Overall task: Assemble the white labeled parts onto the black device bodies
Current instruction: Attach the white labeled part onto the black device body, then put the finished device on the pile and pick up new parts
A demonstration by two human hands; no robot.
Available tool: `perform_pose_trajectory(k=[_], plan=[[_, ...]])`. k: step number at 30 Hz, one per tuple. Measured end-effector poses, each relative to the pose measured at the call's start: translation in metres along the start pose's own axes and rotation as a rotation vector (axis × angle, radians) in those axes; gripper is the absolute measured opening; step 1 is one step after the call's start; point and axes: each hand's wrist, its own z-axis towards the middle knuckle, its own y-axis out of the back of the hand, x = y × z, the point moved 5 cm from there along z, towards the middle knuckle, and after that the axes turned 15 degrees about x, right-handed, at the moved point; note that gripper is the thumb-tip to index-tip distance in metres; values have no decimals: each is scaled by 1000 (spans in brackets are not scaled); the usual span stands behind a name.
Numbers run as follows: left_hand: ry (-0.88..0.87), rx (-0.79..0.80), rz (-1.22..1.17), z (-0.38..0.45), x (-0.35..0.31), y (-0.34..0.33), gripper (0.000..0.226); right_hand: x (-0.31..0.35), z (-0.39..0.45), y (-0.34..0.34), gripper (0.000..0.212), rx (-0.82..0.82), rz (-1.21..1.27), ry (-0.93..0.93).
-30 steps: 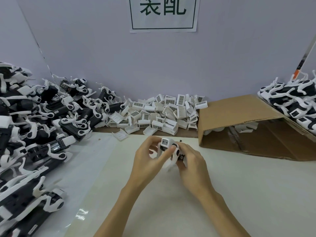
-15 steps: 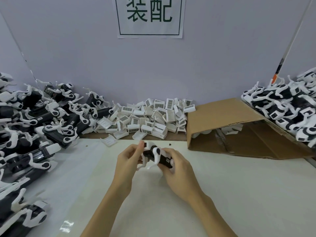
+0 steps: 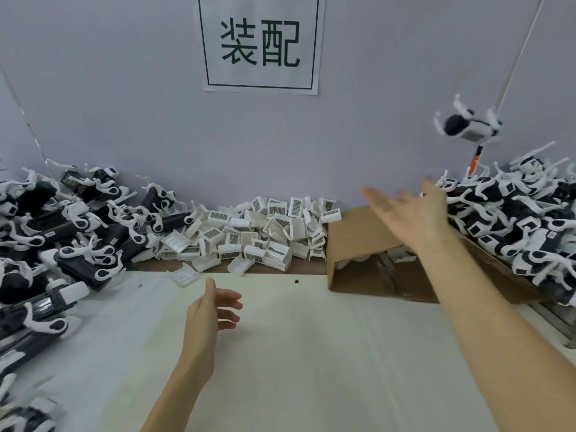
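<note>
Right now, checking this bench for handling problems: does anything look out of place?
Yes. One assembled device is in mid-air, blurred, above the right-hand pile, with the open right hand stretched toward it. It looks tossed, not placed.

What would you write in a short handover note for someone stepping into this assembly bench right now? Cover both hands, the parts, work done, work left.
Left hand: open, empty, above the table.
Right hand: open, empty, stretched toward the right pile.
One assembled unit is in mid-air above that pile of finished units.
White labeled parts lie heaped at the back wall; black device bodies are piled left.
Left to do: many bodies and labeled parts still await joining.
</note>
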Motion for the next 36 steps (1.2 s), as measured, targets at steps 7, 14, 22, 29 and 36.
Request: perform_pose_trajectory(k=[7, 14, 22, 29, 36], plan=[[-33, -81, 190, -11, -5, -11, 55, -179, -80, 36, 33, 148, -193, -523], [-7, -340, 885, 23, -22, 25, 22, -248, -104, 49, 34, 152, -253, -629], [584, -321, 2001, 86, -81, 147, 46, -253, -100, 53, 28, 155, -292, -622], [386, -291, 2116, 86, -78, 139, 33, -255, -93, 52, 27, 186, -275, -650], [-105, -380, 1798, 36, -128, 69, 42, -250, -97, 50, 26, 163, -236, -653]])
